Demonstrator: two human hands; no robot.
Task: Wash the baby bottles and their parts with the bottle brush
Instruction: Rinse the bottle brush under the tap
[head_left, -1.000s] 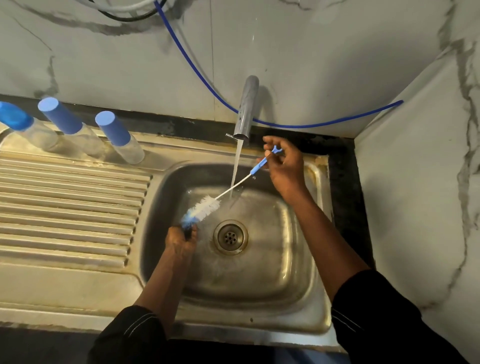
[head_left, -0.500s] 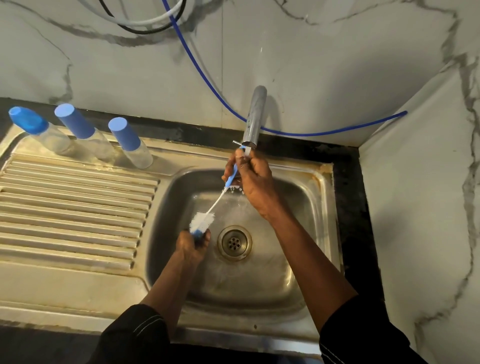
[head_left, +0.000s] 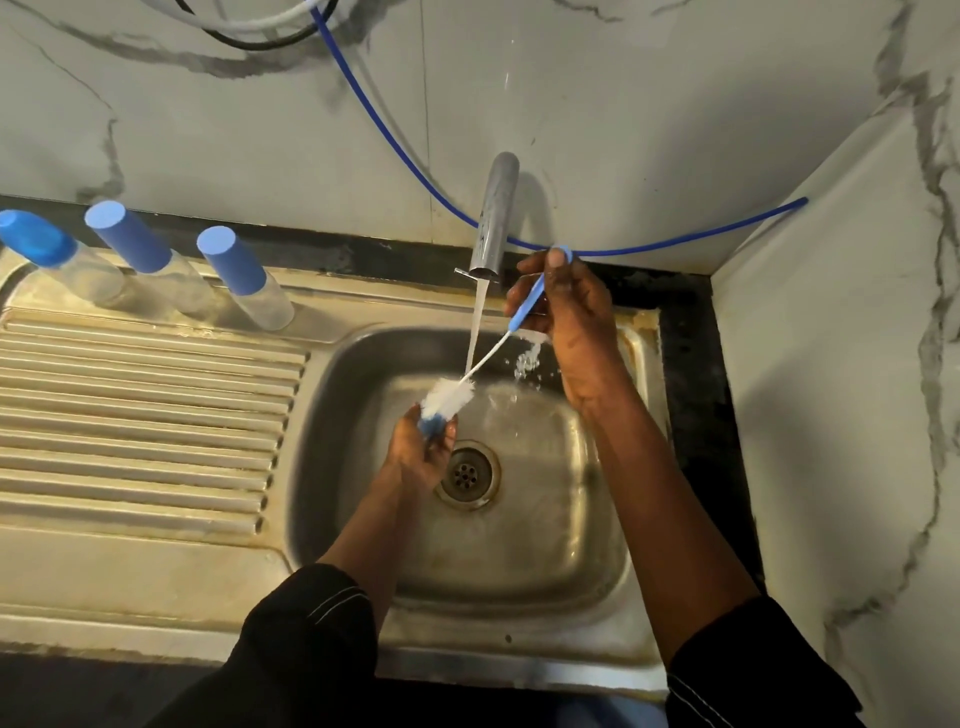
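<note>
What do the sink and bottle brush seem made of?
The sink looks like stainless steel: brushed grey surface with dull reflections. The bottle brush seems plastic: matte blue handle, thin white stem; its white bristles look synthetic, perhaps nylon.

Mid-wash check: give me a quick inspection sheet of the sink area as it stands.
Surface: steel sink, wet basin, ribbed draining board to its left.
Job's things: bottle brush under the running tap; three capped baby bottles standing behind the draining board.
Clutter: nothing seen.
Grips: right hand holds the brush handle; left hand grips its blue tip.
Cables: blue hose along the wall; white and black cables above.
Surroundings: marble-look walls, black counter edge.
</note>
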